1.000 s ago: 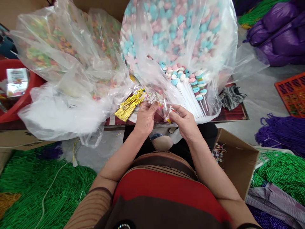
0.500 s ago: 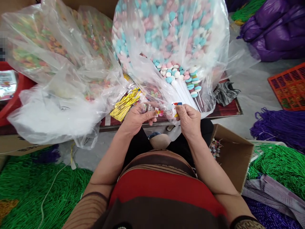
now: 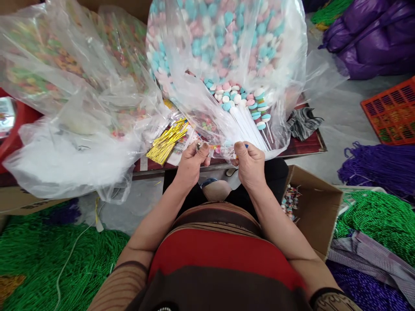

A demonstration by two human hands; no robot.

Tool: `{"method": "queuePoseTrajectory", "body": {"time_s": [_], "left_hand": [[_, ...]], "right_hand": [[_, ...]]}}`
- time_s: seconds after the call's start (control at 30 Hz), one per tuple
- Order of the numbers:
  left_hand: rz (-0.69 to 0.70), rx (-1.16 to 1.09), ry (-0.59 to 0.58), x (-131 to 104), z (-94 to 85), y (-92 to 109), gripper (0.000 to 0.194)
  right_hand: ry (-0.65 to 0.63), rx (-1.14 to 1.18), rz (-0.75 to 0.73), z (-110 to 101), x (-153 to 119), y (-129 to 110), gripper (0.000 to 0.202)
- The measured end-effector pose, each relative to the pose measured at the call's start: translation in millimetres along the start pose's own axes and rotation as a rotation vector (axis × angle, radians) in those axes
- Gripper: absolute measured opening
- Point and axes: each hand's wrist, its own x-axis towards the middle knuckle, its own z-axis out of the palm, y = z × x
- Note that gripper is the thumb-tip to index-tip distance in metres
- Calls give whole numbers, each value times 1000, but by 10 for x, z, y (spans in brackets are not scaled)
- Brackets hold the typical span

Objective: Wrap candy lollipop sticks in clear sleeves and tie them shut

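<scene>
Red table | clear packet at front edge | left hand, right hand pinch ends | open floor right

Grey-black cloth: crumpled on the counter, right of the right hand and slightly farther out.
Purple bundle: on the floor, far right of that hand, farther out.
Orange crate: slatted, well right of it.
Purple cords: heaped nearer than the crate.
Green strands: left of the left hand, closer in.
Pale cable: across them.
</scene>
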Motion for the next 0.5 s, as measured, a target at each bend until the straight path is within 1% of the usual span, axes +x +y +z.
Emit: {"method": "queuePoseTrajectory", "body": {"time_s": [0.07, 0.13, 0.17, 0.23, 0.27, 0.33, 0.37, 0.43, 0.5], "left_hand": [[-10, -7, 25, -7, 17, 5, 42], [-13, 8, 44, -8, 23, 6, 47], [-9, 22, 52, -5, 20, 2, 49], [6, 62, 64, 6, -2, -19, 51], [8, 92, 65, 15, -22, -32, 51], [-2, 176, 51, 35, -76, -44, 49], [-7, 229, 36, 46, -107, -34, 48], [19, 347, 8, 61, -157, 35, 44], [94, 475, -25, 64, -172, 166, 49]], "right_hand": [[16, -92, 5, -8, -24, 14, 62], [-15, -151, 4, -28, -24, 6, 61], [-56, -142, 7, -40, -15, -3, 55], [-136, -68, 20, -61, 14, -20, 34], [-147, -26, 18, -68, 29, -27, 32], [-109, 15, 11, -76, 52, -37, 34], [-68, 2, -2, -79, 58, -45, 30], [0, -81, -35, -82, 63, -74, 26], [13, -205, -60, -84, 65, -123, 29]]}}
